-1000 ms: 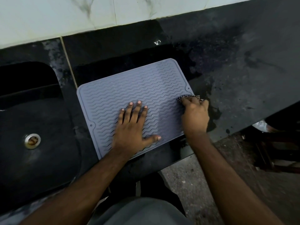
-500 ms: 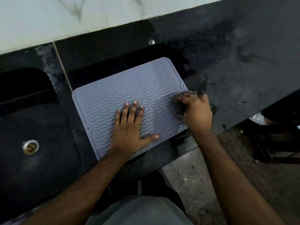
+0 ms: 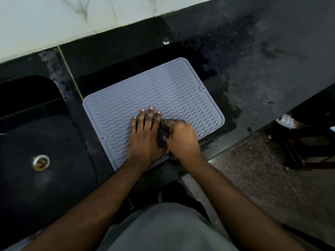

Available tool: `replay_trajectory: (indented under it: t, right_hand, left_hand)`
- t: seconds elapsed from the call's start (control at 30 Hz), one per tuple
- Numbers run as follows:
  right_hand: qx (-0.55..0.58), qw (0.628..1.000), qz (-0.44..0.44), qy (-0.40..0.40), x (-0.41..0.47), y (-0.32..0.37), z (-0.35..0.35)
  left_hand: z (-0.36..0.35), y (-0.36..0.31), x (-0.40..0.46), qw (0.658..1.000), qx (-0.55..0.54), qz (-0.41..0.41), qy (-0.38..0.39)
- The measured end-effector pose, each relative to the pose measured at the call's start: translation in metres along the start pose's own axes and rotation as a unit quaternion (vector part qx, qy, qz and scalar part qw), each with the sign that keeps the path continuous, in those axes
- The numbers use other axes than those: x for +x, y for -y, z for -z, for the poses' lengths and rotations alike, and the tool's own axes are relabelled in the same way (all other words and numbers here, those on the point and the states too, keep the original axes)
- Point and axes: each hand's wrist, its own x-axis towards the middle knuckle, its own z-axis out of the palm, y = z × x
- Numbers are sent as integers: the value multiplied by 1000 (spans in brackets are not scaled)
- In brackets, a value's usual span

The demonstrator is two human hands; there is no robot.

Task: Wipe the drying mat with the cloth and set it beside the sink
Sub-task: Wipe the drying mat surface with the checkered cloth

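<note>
The grey silicone drying mat [image 3: 163,98], w/ wavy ridges and a raised rim, lies flat on the black stone counter [image 3: 272,60], just beside the black sink [image 3: 45,187], which is at its left; a narrow strip of counter is between them. The left hand [image 3: 145,134] lies flat on the mat, fingers straight and together, palm pressing the near part of it. The right hand [image 3: 181,140] is touching the left one at its right side, fingers curled around a dark checked cloth [image 3: 164,132], which is bunched between the 2 hands and pressed on the mat. The sink has a metal drain [image 3: 41,162] at the bottom. Wet dark patches are on the counter around the mat's right side. Behind the counter is a white marble wall [image 3: 72,19].
</note>
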Motion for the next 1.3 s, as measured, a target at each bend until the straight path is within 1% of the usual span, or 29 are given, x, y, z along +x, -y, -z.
replay_trajectory:
  t: [0.03,0.07,0.17,0.2,0.23,0.3,0.33,0.37,0.47,0.53,0.6,0.67,0.73,0.8,0.87,0.9,0.97,1.03,1.07,1.13,1.2,1.3]
  right_hand:
    - [45,999,-16,10,2,-4,9]
    - [66,998,-25,4,6,-10,18]
    - [23,996,-20,-79,21,-38,43]
    - [13,994,-30,-101,27,-48,49]
    - [13,993,-52,-106,31,-59,52]
    - [19,990,-118,-73,38,-74,53]
    - [7,989,-138,-50,39,-77,50]
    - [-12,989,-142,-44,39,-78,45]
    - [-90,988,-104,-65,36,-64,29]
    - [-111,985,-114,-63,33,-42,22]
    - [-134,985,-103,-43,22,-13,12]
    - [-157,986,-61,-7,5,18,2]
    - [-131,991,-25,19,-7,35,-2]
    - [-71,995,-25,67,-4,31,5]
    - [1,994,-47,102,3,16,22]
    - [39,994,-61,88,6,7,31]
    - [54,996,-67,11,12,-13,43]
    - [-12,996,-60,-66,21,-32,46]
    - [-57,993,-59,-87,23,-38,44]
    - [-112,988,-70,-81,24,-39,35]
    - [-131,987,-69,-67,16,-27,21]
    - [-141,989,-27,-30,-3,10,-3]
  left_hand:
    - [1,-1,-1,1000,-3,5,-5]
    - [2,-1,-2,1000,-10,7,-14]
    - [3,-2,-3,999,-33,-15,-32]
    - [3,-2,-3,999,-32,-24,-33]
    - [2,-2,-4,999,-31,-28,-33]
    - [2,-3,-4,999,-30,-22,-27]
    - [3,-3,-3,999,-30,-18,-25]
    - [3,-3,-3,999,-31,-17,-26]
    - [3,-3,-2,999,-37,-12,-23]
    - [3,-2,-1,999,-32,-9,-17]
    - [2,-2,-1,1000,-17,-10,-8]
    - [2,0,-1,1000,0,-15,12]
    - [3,2,-3,999,20,-24,26]
    - [3,3,-5,999,20,-34,25]
    - [7,0,-5,999,-11,-32,19]
    - [9,-1,-4,999,-24,-24,12]
    - [11,-2,-5,997,-70,-9,-18]
    - [12,-2,-6,993,-110,-2,-33]
    - [13,-2,-7,993,-115,0,-36]
    - [13,-2,-7,992,-116,2,-40]
    - [13,-2,-7,993,-113,0,-32]
    - [14,-2,-6,996,-86,-5,-10]
